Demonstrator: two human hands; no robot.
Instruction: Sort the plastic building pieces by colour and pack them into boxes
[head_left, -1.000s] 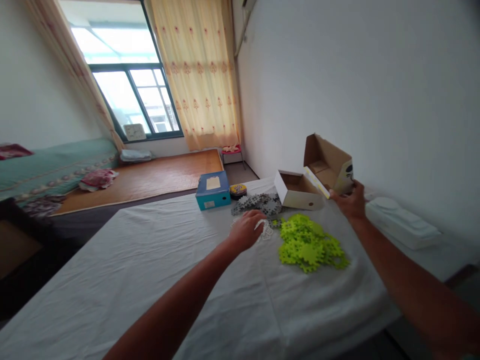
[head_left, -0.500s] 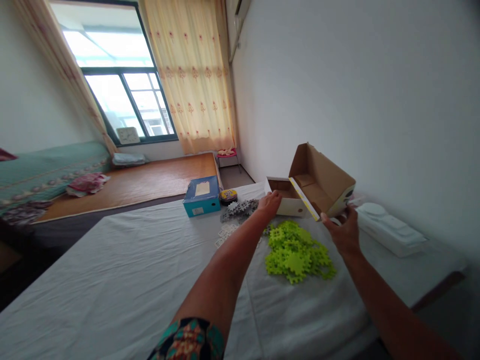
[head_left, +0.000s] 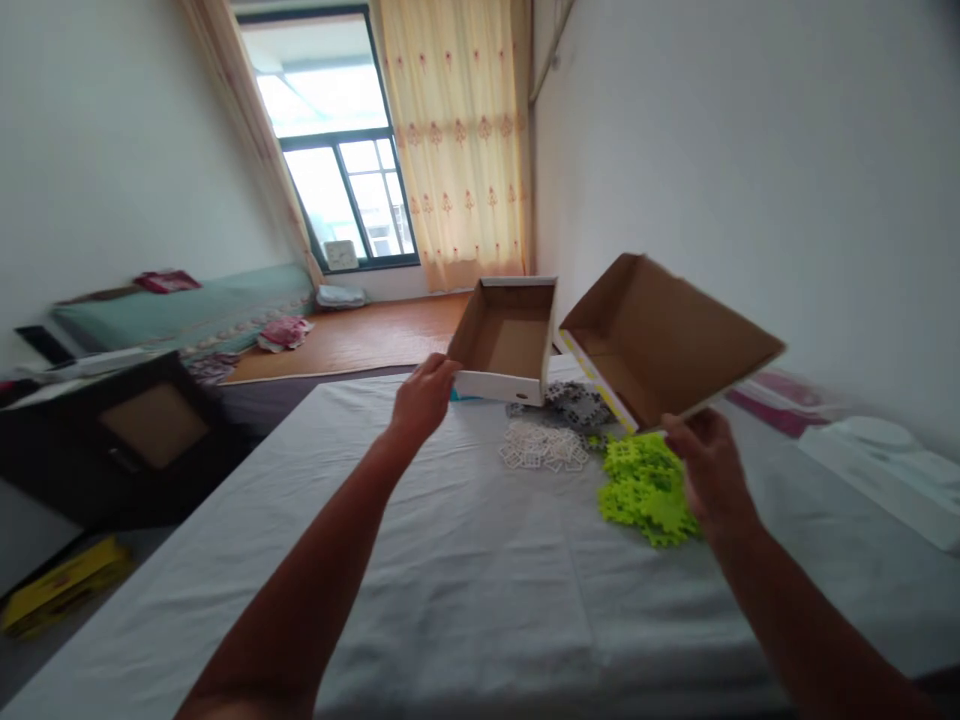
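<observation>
Cardboard aloft! My left hand [head_left: 425, 400] clamps the white box [head_left: 501, 387], my right hand [head_left: 709, 465] the tilted carton [head_left: 667, 345]; box-handling, I'd judge, next calling for a steady grip.

One view, worn on the head, looking out across the table [head_left: 450, 570].
From where I stand, the camera sits high over the table's near side, facing forward and tipped downward, wide enough that both forearms [head_left: 322, 560] rise from the bottom edge; the left hand [head_left: 424, 398] and right hand [head_left: 709, 465] are fairly near it, while the bed [head_left: 390, 322], window [head_left: 322, 95] and curtain [head_left: 461, 150] lie well beyond, a dark cabinet [head_left: 150, 440] at left, a bare wall [head_left: 712, 150] running along the right.
</observation>
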